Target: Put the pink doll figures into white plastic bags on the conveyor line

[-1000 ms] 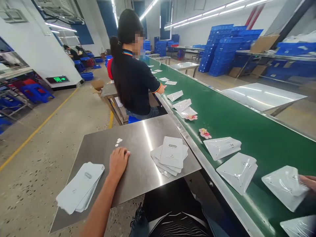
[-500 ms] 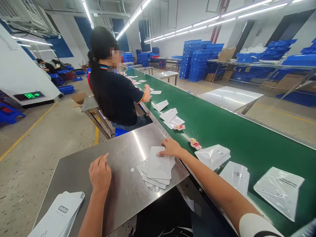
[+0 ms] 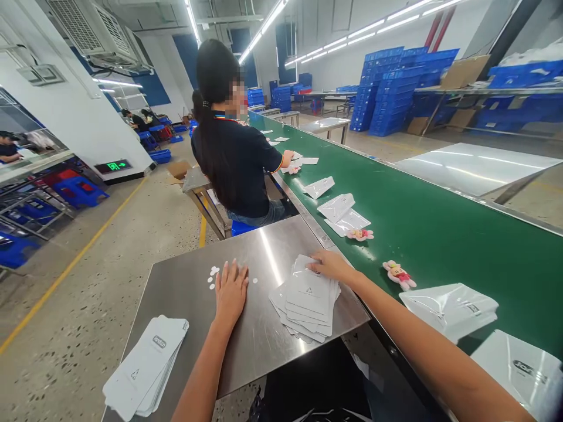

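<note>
My left hand (image 3: 231,296) lies flat on the metal table (image 3: 259,357), fingers apart. Small white round discs (image 3: 213,271) are scattered just left of its fingertips, and a single disc sits to their right. At the far edge of a fanned pile of white pouches, my right hand (image 3: 332,266) grips the top pouch (image 3: 303,287), its thumb on the printed face. The pile's lower pouches (image 3: 299,325) stick out unevenly beneath. Another stack of white pouches (image 3: 145,363) rests at the table's left.
Alongside on the right runs a green conveyor belt (image 3: 440,234), carrying small pink plush dolls (image 3: 399,275) and glossy white pouches (image 3: 453,308). A seated co-worker (image 3: 237,152) reaches onto the belt ahead. Stacked blue crates (image 3: 391,94) stand beyond it.
My right hand has come from a pouch on the belt to the pile and holds its top pouch. My left hand lifted, then came down flat with fingers spread beside the discs.
</note>
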Motion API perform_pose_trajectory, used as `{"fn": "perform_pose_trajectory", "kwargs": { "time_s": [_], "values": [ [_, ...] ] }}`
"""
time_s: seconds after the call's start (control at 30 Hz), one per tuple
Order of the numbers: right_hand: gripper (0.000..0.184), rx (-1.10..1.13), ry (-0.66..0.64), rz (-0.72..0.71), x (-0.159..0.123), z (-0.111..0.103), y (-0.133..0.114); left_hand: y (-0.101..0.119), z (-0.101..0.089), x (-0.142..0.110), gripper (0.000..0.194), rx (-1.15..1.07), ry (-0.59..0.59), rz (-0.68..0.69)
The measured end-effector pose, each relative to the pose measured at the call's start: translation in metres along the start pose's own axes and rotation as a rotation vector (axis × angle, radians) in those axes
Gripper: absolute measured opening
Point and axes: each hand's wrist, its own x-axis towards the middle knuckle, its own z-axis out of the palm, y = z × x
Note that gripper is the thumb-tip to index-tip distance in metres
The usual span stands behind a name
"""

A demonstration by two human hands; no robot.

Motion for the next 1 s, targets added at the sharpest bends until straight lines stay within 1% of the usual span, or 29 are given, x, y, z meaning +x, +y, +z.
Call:
{"fn": "perform_pose_trajectory", "kwargs": {
  "time_s": [0.07,0.13,0.2,0.23,0.27,0.3,0.33,0.4,0.43,0.47,0.5,0.53,0.57,0.6,0.63,0.67,0.73,0.77,0.8,0.83,0.87,0.9,0.97,1.0],
  "values": [
    [0.025,0.118,0.091,-0.077,-0.001,0.005,-0.001,-0.014,-0.004,0.006,0.038,0.02,0.064,-0.07],
    [0.02,0.242,0.198,-0.152,-0.002,0.009,-0.003,-0.02,-0.009,0.009,0.037,-0.008,0.151,-0.149],
    [0.015,0.294,0.275,-0.187,-0.005,0.009,-0.009,-0.014,-0.018,0.01,0.036,-0.143,0.238,-0.183],
    [0.015,0.294,0.301,-0.188,-0.007,0.007,-0.014,-0.006,-0.024,0.01,0.036,-0.262,0.245,-0.177],
    [0.016,0.287,0.32,-0.189,-0.011,0.004,-0.02,0.005,-0.032,0.011,0.036,-0.41,0.21,-0.153],
    [0.016,0.283,0.338,-0.204,-0.015,0.0,-0.028,0.018,-0.04,0.012,0.041,-0.58,0.127,-0.107],
    [0.016,0.282,0.355,-0.238,-0.021,-0.004,-0.036,0.033,-0.048,0.014,0.05,-0.757,-0.002,-0.049],
    [0.016,0.288,0.387,-0.344,-0.034,-0.016,-0.052,0.064,-0.064,0.019,0.072,-1.075,-0.333,0.102],
    [0.016,0.287,0.4,-0.398,-0.042,-0.022,-0.059,0.08,-0.07,0.021,0.075,-1.189,-0.509,0.16],
    [0.018,0.285,0.414,-0.438,-0.051,-0.028,-0.064,0.096,-0.075,0.023,0.07,-1.269,-0.672,0.188],
    [0.02,0.285,0.42,-0.458,-0.061,-0.036,-0.066,0.112,-0.078,0.024,0.059,-1.317,-0.807,0.175],
    [0.021,0.287,0.409,-0.453,-0.073,-0.044,-0.064,0.126,-0.079,0.023,0.048,-1.346,-0.909,0.132],
    [0.023,0.293,0.383,-0.426,-0.085,-0.053,-0.059,0.139,-0.079,0.02,0.041,-1.371,-0.981,0.074],
    [0.026,0.296,0.361,-0.369,-0.098,-0.062,-0.05,0.152,-0.078,0.017,0.038,-1.396,-1.032,0.02],
    [0.03,0.283,0.353,-0.272,-0.113,-0.07,-0.037,0.163,-0.077,0.012,0.038,-1.422,-1.064,-0.022],
    [0.035,0.242,0.361,-0.128,-0.129,-0.078,-0.021,0.172,-0.076,0.006,0.04,-1.452,-1.083,-0.054],
    [0.043,0.061,0.412,0.258,-0.158,-0.087,0.014,0.188,-0.074,-0.006,0.044,-1.514,-1.089,-0.11],
    [0.047,-0.056,0.399,0.443,-0.171,-0.088,0.03,0.194,-0.073,-0.011,0.046,-1.546,-1.08,-0.14],
    [0.049,-0.157,0.359,0.559,-0.181,-0.086,0.045,0.2,-0.072,-0.015,0.046,-1.579,-1.07,-0.166],
    [0.047,-0.233,0.305,0.612,-0.189,-0.081,0.057,0.206,-0.071,-0.018,0.046,-1.612,-1.059,-0.189],
    [0.043,-0.28,0.257,0.618,-0.194,-0.075,0.066,0.211,-0.069,-0.02,0.044,-1.64,-1.047,-0.201],
    [0.038,-0.299,0.223,0.589,-0.197,-0.069,0.071,0.216,-0.067,-0.022,0.043,-1.66,-1.019,-0.201],
    [0.03,-0.293,0.202,0.523,-0.197,-0.062,0.071,0.224,-0.062,-0.024,0.038,-1.672,-0.94,-0.187],
    [0.029,-0.269,0.205,0.503,-0.197,-0.062,0.066,0.228,-0.059,-0.025,0.036,-1.663,-0.903,-0.176]
  ]
}}
